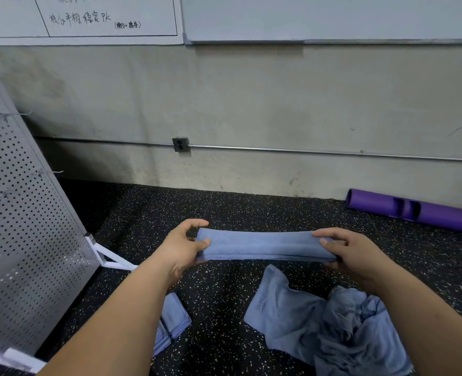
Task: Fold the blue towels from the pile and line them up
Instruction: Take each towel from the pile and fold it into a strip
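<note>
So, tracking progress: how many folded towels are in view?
2: the held towel between left hand and right hand; another towel on the floor by the left forearm, which may hide more.

towel [265,245] blue | floor [224,294] black (white-speckled) | roller [414,210] purple

Hands: two, left hand [182,248] and right hand [352,253].
Folded towel [265,245] held up: one, centre of the frame.
Stack of folded towels [171,321]: one stack, lower centre-left, partly hidden; number of towels unclear.
Pile of loose towels [327,327]: one pile, lower right; at least two, exact number unclear.
Purple tube [414,210]: one, right edge.
Perforated panel [20,226]: one, left side.
Boards: two, written-on board [88,17] upper left, blank board [333,17] upper right.
Wall socket [180,144]: one.
</note>
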Tool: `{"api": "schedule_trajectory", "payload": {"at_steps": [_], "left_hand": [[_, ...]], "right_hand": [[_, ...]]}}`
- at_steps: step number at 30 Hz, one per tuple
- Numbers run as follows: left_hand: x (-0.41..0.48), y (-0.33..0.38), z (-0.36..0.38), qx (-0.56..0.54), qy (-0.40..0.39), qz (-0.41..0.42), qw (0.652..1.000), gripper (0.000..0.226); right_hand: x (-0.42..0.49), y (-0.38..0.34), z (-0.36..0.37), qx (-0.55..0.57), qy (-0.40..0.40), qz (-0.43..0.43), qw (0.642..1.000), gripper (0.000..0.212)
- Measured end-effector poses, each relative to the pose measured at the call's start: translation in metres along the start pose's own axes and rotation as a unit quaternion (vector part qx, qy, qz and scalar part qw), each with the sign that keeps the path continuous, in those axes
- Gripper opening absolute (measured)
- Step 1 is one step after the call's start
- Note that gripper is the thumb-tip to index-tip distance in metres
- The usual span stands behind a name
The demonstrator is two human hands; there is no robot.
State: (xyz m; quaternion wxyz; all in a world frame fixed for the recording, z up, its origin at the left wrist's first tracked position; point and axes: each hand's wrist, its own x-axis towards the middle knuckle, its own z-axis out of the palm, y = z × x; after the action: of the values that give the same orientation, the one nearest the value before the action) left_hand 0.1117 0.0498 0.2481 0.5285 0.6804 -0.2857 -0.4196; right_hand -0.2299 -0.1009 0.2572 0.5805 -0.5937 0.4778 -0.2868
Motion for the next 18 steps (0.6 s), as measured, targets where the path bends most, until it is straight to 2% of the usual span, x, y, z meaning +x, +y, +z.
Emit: {"api": "schedule_trajectory", "payload": {"at_steps": [4,12,15,18], "left_hand": [[0.0,0.002,0.004,0.016,0.017,0.017,1.0,0.03],[-0.009,0.005,0.019,0.156,0.03,0.094,0.983,0.021],[-0.012,0.008,0.029,0.222,0.037,0.127,0.966,0.023],[-0.019,0.012,0.045,0.223,0.043,0.148,0.962,0.032]], "right_hand": [[0.002,0.001,0.002,-0.027,0.032,-0.02,0.999,0.022],[0.005,0.005,0.008,-0.133,0.039,-0.096,0.986,0.023],[0.002,0.001,0.02,-0.183,0.059,-0.123,0.974,0.025],[0.0,-0.004,0.035,-0.24,0.081,-0.133,0.958,0.027]]}}
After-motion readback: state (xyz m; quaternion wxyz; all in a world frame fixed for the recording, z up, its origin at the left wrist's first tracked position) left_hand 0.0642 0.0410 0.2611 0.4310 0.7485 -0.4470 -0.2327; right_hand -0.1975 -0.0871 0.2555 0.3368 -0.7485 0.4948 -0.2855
